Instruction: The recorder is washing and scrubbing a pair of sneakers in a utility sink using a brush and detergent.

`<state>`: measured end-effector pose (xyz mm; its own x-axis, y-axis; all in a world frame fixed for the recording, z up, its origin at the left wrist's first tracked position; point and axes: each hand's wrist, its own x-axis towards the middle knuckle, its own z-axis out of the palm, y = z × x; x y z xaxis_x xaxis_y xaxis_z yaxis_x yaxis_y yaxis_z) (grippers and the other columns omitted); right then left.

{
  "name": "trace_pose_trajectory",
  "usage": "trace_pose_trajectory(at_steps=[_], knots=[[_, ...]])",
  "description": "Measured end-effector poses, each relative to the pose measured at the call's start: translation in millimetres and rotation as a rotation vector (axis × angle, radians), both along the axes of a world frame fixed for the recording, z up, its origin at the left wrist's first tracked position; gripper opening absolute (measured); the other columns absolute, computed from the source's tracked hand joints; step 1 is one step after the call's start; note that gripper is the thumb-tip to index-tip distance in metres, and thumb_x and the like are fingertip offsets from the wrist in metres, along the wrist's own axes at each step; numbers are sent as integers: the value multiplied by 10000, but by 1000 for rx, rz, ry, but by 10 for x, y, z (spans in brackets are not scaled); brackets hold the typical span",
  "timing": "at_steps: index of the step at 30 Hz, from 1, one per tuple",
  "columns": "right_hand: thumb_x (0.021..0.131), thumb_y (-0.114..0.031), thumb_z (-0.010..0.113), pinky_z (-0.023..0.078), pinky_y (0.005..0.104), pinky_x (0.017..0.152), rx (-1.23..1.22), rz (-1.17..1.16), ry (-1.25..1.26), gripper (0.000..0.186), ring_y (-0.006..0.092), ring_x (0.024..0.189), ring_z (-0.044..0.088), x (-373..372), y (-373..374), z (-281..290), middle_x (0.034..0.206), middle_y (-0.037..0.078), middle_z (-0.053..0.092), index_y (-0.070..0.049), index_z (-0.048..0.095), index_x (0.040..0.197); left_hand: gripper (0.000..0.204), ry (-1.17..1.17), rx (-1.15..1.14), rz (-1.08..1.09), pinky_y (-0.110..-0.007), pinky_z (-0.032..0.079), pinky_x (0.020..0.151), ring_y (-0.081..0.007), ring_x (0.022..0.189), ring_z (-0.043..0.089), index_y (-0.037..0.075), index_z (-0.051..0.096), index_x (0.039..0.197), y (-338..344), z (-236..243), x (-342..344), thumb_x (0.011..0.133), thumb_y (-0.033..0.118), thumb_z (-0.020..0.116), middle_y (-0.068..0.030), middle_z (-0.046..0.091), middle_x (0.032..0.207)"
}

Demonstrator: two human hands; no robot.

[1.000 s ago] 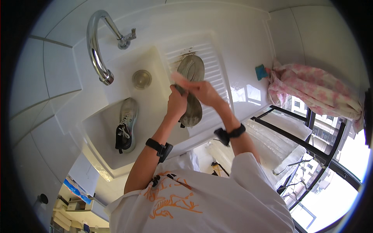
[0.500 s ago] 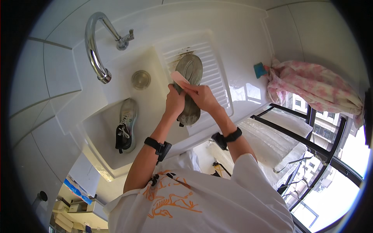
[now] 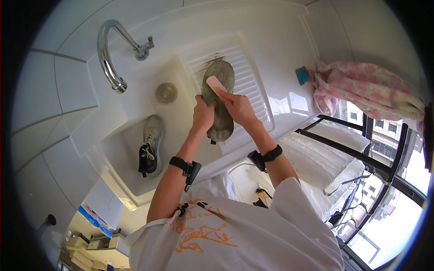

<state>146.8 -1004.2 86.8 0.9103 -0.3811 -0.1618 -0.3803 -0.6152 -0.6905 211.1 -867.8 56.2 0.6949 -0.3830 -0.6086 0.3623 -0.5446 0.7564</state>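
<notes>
My left hand grips a grey shoe at its left edge; the shoe lies sole up over the ribbed washboard of the white sink. My right hand holds a pink brush-like tool, pressed against the sole; its working side is hidden. In the left basin, a second shoe, grey and black with white laces, lies upright. Dark dirt marks show on the washboard just above the held shoe.
A chrome curved faucet arches over a round drain. At right are a teal sponge, pink-and-white cloth, a black-framed window and padded white material. Tiled walls border the left.
The pink tool and my right hand have shifted a little upward and rightward along the sole, and are less blurred. My left hand keeps its grip on the shoe.
</notes>
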Motion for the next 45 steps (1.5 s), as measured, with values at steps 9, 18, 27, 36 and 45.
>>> trace_pose_trajectory(at_steps=[9, 18, 27, 36, 45], knots=[[953, -296, 544, 505, 512, 687, -455, -85, 119, 240, 453, 802, 612, 704, -858, -118, 845, 219, 662, -192, 706, 1095, 538, -21, -52, -6, -492, 471, 902, -482, 1042, 609, -49, 338, 1276, -47, -53, 37, 912, 247, 601, -353, 608, 1114], [922, -242, 596, 511, 469, 635, -5, -127, 7, 253, 446, 750, 602, 1, -11, 105, 773, 241, 625, -216, 702, 1150, 543, -1, -34, 17, -489, 467, 904, -477, 1048, 609, -51, 338, 1288, 2, -17, 15, 909, 239, 598, -354, 606, 1119], [932, -247, 625, 517, 440, 709, 13, -208, 191, 268, 441, 850, 638, 435, -384, 303, 867, 277, 629, -132, 687, 1166, 549, 6, -43, -7, -481, 483, 874, -471, 1010, 626, -58, 341, 1282, -42, 33, 50, 901, 229, 613, -346, 616, 1100], [935, -260, 594, 514, 472, 760, -154, -95, 325, 259, 470, 896, 602, 215, -73, 241, 903, 263, 650, -170, 701, 1153, 539, -7, -24, -1, -477, 475, 890, -469, 1038, 619, -63, 348, 1281, -29, 27, 21, 905, 224, 608, -345, 612, 1112], [953, -332, 572, 514, 434, 739, -22, -147, 158, 298, 465, 869, 610, -16, -229, 244, 905, 278, 643, -137, 706, 1133, 538, -9, -49, 50, -480, 475, 893, -465, 1034, 622, -60, 357, 1284, -1, 30, 48, 900, 219, 611, -341, 614, 1112]])
